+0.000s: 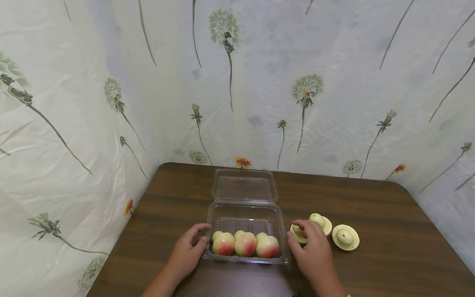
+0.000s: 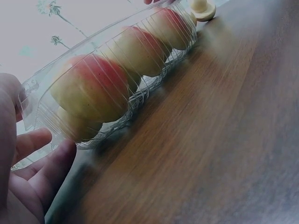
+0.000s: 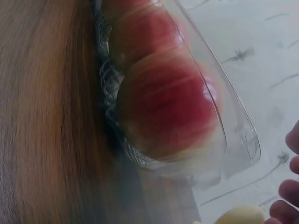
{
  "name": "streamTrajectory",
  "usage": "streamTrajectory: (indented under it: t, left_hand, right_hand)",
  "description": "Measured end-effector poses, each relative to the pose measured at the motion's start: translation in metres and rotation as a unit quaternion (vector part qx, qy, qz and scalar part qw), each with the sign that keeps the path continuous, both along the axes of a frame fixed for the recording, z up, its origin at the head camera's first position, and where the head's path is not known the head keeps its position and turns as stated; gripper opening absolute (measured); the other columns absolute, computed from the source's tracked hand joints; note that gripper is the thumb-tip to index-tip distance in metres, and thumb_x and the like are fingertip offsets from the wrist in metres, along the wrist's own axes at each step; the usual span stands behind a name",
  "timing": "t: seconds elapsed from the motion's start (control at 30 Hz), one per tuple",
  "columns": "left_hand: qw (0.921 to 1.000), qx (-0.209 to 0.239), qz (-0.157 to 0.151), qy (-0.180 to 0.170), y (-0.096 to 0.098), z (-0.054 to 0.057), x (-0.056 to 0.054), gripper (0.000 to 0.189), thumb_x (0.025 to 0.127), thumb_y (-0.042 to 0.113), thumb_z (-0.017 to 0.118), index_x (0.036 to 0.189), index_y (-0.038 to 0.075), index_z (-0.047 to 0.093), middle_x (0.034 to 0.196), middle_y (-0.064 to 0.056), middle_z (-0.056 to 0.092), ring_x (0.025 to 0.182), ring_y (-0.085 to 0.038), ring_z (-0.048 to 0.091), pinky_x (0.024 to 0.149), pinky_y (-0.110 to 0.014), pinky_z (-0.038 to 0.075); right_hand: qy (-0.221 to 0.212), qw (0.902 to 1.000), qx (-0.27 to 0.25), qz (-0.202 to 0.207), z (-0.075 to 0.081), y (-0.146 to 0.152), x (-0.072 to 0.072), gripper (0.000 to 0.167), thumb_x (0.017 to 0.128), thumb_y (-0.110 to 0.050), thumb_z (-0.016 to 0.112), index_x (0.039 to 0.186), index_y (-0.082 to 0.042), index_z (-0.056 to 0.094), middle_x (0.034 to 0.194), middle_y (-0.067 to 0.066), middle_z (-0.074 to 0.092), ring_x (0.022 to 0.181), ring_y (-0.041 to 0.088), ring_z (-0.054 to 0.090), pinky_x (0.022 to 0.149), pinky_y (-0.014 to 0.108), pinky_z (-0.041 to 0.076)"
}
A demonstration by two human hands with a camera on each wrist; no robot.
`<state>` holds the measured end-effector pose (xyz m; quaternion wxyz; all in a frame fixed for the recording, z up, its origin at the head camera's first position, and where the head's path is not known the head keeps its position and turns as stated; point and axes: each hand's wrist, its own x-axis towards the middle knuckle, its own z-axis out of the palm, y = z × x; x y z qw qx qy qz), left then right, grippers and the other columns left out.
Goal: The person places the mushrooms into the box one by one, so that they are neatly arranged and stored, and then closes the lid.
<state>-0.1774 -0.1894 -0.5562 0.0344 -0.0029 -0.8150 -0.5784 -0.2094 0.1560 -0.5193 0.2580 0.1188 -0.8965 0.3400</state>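
A clear plastic clamshell box (image 1: 243, 222) stands on the table, its hinged lid (image 1: 245, 185) folded back. Several red-and-cream mushroom-shaped pieces (image 1: 245, 244) lie in a row along its front, rounded caps facing forward. At the box's left end is my left hand (image 1: 187, 249), index finger and thumb against the rim and wall, the other fingers (image 2: 35, 141) low beside the wall. My right hand (image 1: 313, 255) is just off the right end, fingers loosely bent. Its fingers (image 3: 287, 191) are apart from the box and partly cover a pale yellow mushroom-shaped piece (image 1: 298, 234).
More pale yellow mushroom-shaped pieces lie right of the box, one (image 1: 345, 237) farthest out and another (image 1: 321, 222) behind my right hand. The brown wooden table (image 1: 389, 222) meets flower-patterned sheeting (image 1: 259, 82) at its back and left.
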Motion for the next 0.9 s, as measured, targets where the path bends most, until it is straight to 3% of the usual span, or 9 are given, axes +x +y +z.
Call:
streamTrajectory:
  t: [0.2,0.4,0.67,0.9]
  left_hand:
    - [1.0000,0.001,-0.003,-0.004,0.000,0.001,0.000,0.031,0.103,0.009,0.060,0.132,0.019,0.067,0.126,-0.007,0.071,0.098,-0.015,0.070,0.080,-0.025,0.055]
    - [1.0000,0.002,-0.004,-0.007,0.000,0.002,0.001,0.031,0.103,0.009,0.060,0.132,0.018,0.066,0.120,-0.006,0.072,0.095,-0.013,0.070,0.079,-0.025,0.054]
    - [1.0000,-0.001,0.003,-0.001,0.001,0.003,0.001,0.031,0.102,0.008,0.061,0.131,0.018,0.067,0.115,-0.005,0.073,0.094,-0.011,0.069,0.080,-0.025,0.054]
    - [1.0000,0.002,0.003,0.005,0.001,0.002,0.001,0.031,0.102,0.007,0.061,0.130,0.017,0.068,0.114,-0.005,0.073,0.091,-0.010,0.069,0.079,-0.024,0.054]
  right_hand:
    - [0.014,0.9995,-0.018,-0.020,-0.002,0.004,-0.003,0.031,0.082,-0.009,0.083,0.112,-0.008,0.073,0.113,0.007,0.067,0.096,0.023,0.062,0.084,0.021,0.043]
    - [0.057,0.9969,-0.045,-0.032,-0.007,0.006,-0.007,0.035,0.078,-0.007,0.084,0.111,-0.001,0.073,0.114,0.021,0.063,0.106,0.038,0.058,0.092,0.041,0.039]
    - [0.019,0.9986,-0.035,-0.035,-0.015,0.014,-0.013,0.055,0.077,-0.009,0.087,0.128,-0.002,0.068,0.127,0.024,0.062,0.121,0.043,0.056,0.104,0.054,0.040]
    - [0.002,0.9995,-0.008,-0.029,-0.015,0.017,-0.016,0.057,0.079,-0.009,0.087,0.132,-0.002,0.066,0.128,0.021,0.064,0.125,0.042,0.055,0.105,0.057,0.039]
